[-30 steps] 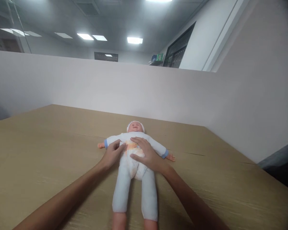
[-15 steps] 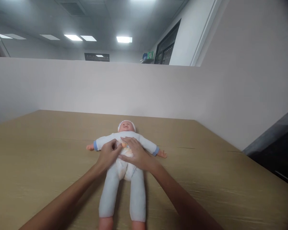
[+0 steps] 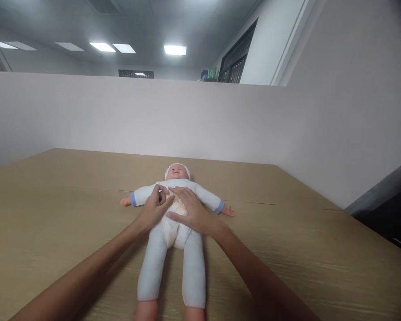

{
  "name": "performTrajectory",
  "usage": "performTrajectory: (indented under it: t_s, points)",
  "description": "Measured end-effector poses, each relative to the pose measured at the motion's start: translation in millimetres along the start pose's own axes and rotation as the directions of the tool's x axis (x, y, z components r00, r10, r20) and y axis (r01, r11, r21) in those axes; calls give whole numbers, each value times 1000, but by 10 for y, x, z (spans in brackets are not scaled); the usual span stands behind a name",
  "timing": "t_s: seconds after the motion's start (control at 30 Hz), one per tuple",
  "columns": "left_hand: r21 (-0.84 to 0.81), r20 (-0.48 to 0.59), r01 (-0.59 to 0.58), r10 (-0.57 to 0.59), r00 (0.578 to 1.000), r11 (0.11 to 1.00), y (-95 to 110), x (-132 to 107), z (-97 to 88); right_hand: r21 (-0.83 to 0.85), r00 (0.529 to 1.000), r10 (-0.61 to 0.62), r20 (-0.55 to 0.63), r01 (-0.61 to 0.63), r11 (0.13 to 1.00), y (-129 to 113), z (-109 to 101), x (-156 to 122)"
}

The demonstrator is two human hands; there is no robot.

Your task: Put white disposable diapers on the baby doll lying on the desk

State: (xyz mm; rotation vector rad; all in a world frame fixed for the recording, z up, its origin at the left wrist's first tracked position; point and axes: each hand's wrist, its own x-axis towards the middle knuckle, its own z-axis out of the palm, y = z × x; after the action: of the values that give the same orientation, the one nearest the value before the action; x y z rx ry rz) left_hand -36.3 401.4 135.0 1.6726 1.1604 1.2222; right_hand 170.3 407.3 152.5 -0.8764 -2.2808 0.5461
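A baby doll [image 3: 194, 267] in white with blue cuffs lies on its back, arms spread and head away from me. Around its hips and belly is a white diaper [image 3: 174, 229] with an orange print at the front. At the diaper's upper left edge, my left hand [image 3: 155, 206] has its fingers curled, closed on the diaper's edge; the fingertips are partly hidden. My right hand [image 3: 194, 211] lies open across the front of the diaper, fingers stretched and thumb apart. Both hands partly cover the print.
The doll lies on a wide tan table [image 3: 87, 178]. Behind it rises a pale low wall [image 3: 137, 116], with a ceiling and lights beyond. A grey wall [image 3: 354, 111] stands at the right, and a dark object [image 3: 387, 223] sits beside the table's right edge.
My left thumb has shifted slightly away from the curled fingers. My right hand stays on the diaper's front. The view has tilted a little, so the doll sits slightly higher.
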Motion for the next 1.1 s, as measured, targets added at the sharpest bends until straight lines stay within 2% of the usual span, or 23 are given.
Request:
performTrajectory:
  t_s: [0.17, 0.3, 0.4, 0.47, 0.53, 0.57, 0.63, 0.7, 0.8, 0.87, 0.93, 1.1]
  points:
    - [8, 8, -9, 9, 1000, 1000, -68, 2, 8, 44, 1000, -10, 14, 10, 999, 14, 6, -14]
    - [52, -16, -26, 27, 1000, 998, -55, -1, 6, 252, 998, 66, -11, -61, 966, 9, -21, 8]
    - [48, -27, -5, 6, 1000, 999, 5, 4, -44, 428, 964, 192, -185, -97, 899, -27, -63, 49]
    - [46, -57, 19, -16, 998, 999, 88, -30, -99, 465, 894, 286, -345, -102, 879, -119, -99, 44]
    - [53, -114, 32, -26, 993, 998, 207, -138, -150, 455, 846, 318, -429, -102, 885, -298, -127, -36]
    - [62, -136, 32, -23, 990, 998, 274, -228, -167, 435, 851, 305, -427, -102, 894, -419, -130, -114]
    - [105, -115, 18, -5, 993, 994, 404, -471, -176, 353, 906, 249, -341, -122, 928, -694, -98, -341]
    - [199, -3, -1, 2, 1000, 980, 502, -762, -157, 189, 952, 195, -237, -152, 970, -958, -10, -628]
    - [390, 163, -30, -37, 986, 920, 555, -1148, -124, -21, 977, 179, -118, -183, 983, -1194, 173, -1025]
    - [503, 198, -51, -57, 979, 863, 540, -1297, -124, -135, 982, 180, -52, -185, 973, -1201, 261, -1192]
    - [588, 187, -59, -65, 980, 807, 510, -1343, -138, -240, 980, 197, -27, -198, 950, -1103, 285, -1267]
    - [744, 145, -60, -72, 987, 665, 433, -1196, -92, -351, 959, 266, -100, -285, 892, -765, 209, -1197]
